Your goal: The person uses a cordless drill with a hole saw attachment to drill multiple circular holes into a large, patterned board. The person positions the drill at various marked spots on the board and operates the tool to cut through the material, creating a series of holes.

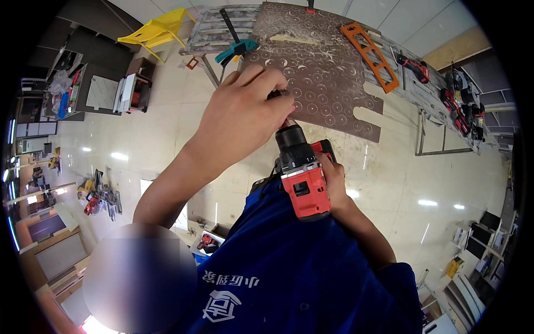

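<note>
Head view: hands and what lies about them.

Left hand [247, 108]: fingers curled, thumb and forefinger nearly together on a small dark piece [276, 94], mostly covered and too small to identify; held just beyond the drill's nose.

Right hand [335, 186]: closed around the grip of a cordless drill, partly hidden behind its body.

Cordless drill [307, 195]: red and black, held in front of the blue shirt [311, 273], its black keyless chuck [292, 142] directed at the left hand.

Brown board [328, 92]: marked with many circles, dusty, notched at its right edge; lying on the worktop [217, 36], beyond the hands.

Bar clamp [236, 50]: teal and black, at the board's left edge.

Orange slotted frame [375, 63]: lying aslant at the board's right side.

Red-and-black power tool [414, 68]: right of the frame; further power tools [459, 111] grouped at the worktop's right end.

Yellow chair [161, 26]: left of the worktop, on the pale tiled floor [397, 183].
</note>
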`<state>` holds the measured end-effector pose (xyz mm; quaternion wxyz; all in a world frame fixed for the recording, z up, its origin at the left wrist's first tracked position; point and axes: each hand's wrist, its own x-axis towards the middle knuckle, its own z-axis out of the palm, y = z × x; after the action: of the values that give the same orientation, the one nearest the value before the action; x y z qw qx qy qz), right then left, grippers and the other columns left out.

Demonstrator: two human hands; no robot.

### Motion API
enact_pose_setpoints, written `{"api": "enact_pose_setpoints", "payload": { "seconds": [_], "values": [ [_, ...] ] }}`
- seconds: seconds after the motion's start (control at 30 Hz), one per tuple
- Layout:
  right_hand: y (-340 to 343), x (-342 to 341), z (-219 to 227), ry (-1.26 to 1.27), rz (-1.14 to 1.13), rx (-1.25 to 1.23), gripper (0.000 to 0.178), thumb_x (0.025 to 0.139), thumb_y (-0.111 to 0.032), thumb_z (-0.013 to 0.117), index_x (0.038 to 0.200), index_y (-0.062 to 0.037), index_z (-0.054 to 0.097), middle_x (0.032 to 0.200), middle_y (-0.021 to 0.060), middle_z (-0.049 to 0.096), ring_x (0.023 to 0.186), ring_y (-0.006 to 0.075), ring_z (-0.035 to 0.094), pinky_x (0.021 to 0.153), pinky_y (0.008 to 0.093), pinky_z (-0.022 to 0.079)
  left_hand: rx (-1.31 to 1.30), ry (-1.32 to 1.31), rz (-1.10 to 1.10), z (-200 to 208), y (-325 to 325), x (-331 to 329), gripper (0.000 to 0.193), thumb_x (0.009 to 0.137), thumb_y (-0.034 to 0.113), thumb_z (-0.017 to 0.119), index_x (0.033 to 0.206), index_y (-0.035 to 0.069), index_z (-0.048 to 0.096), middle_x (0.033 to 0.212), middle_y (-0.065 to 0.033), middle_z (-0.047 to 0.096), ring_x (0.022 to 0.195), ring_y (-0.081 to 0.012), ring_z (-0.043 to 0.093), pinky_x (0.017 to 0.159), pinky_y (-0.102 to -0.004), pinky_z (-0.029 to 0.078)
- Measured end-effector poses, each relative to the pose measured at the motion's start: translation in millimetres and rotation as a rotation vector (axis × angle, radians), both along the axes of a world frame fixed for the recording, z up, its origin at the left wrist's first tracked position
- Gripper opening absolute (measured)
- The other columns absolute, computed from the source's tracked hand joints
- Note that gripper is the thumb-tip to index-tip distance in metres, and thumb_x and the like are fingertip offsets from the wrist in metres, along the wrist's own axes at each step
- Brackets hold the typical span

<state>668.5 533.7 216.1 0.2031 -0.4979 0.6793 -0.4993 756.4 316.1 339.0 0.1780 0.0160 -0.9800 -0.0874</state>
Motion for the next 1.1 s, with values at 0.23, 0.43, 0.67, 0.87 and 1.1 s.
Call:
{"api": "enact_pose_setpoints", "payload": {
  "seconds": [0.23, 0.43, 0.67, 0.87, 1.1],
  "values": [
    [2.6, 0.1, -1.6, -0.012, -0.023, -0.003, 0.051, 0.067, -0.016, 0.081, 0.109, 0.0016, 0.057, 0.078, 0.0109, 0.070, 0.066, 0.0238, 0.070, 0.062, 0.0318, 0.055, -0.079, -0.071, -0.040, -18.9, -7.8, 8.3, 0.042, 0.083, 0.017, 0.066, 0.125, 0.012, 0.061, 0.145, -0.0111, 0.042, 0.139, -0.0307, 0.034, 0.113, -0.0507, 0.027],
    [4.1, 2.4, -2.6, -0.069, -0.029, 0.028, 0.049, 0.068, -0.021, 0.079, 0.107, 0.0002, 0.057, 0.080, 0.0154, 0.069, 0.069, 0.0310, 0.069, 0.064, 0.0356, 0.054, -0.006, -0.065, -0.051, -25.9, -13.8, 12.0, 0.048, 0.086, 0.021, 0.062, 0.132, 0.009, 0.054, 0.150, -0.0132, 0.036, 0.142, -0.0343, 0.028, 0.115, -0.0530, 0.022],
    [10.4, 2.1, -5.1, -0.115, -0.009, 0.005, 0.053, 0.067, -0.022, 0.080, 0.110, 0.0002, 0.058, 0.079, 0.0156, 0.068, 0.070, 0.0304, 0.069, 0.066, 0.0365, 0.054, 0.048, -0.104, -0.136, -29.7, -14.2, 5.1, 0.046, 0.089, 0.025, 0.057, 0.132, 0.009, 0.055, 0.153, -0.0149, 0.032, 0.143, -0.0369, 0.023, 0.116, -0.0532, 0.017],
    [9.3, 3.7, -0.6, -0.043, -0.004, -0.014, 0.053, 0.067, -0.021, 0.078, 0.112, 0.0005, 0.058, 0.075, 0.0150, 0.066, 0.067, 0.0286, 0.068, 0.065, 0.0360, 0.052, -0.027, -0.159, -0.136, -30.9, -17.5, 2.7, 0.050, 0.093, 0.031, 0.049, 0.139, 0.011, 0.049, 0.155, -0.0146, 0.028, 0.145, -0.0373, 0.018, 0.117, -0.0535, 0.014],
    [13.5, 3.1, -2.8, -0.037, -0.003, -0.040, 0.056, 0.066, -0.022, 0.080, 0.112, 0.0003, 0.058, 0.075, 0.0144, 0.067, 0.068, 0.0285, 0.069, 0.065, 0.0352, 0.053, -0.032, -0.170, -0.138, -28.3, -22.7, 4.4, 0.055, 0.099, 0.036, 0.040, 0.146, 0.007, 0.037, 0.155, -0.0157, 0.028, 0.145, -0.0377, 0.018, 0.117, -0.0510, 0.014]
  ]
}}
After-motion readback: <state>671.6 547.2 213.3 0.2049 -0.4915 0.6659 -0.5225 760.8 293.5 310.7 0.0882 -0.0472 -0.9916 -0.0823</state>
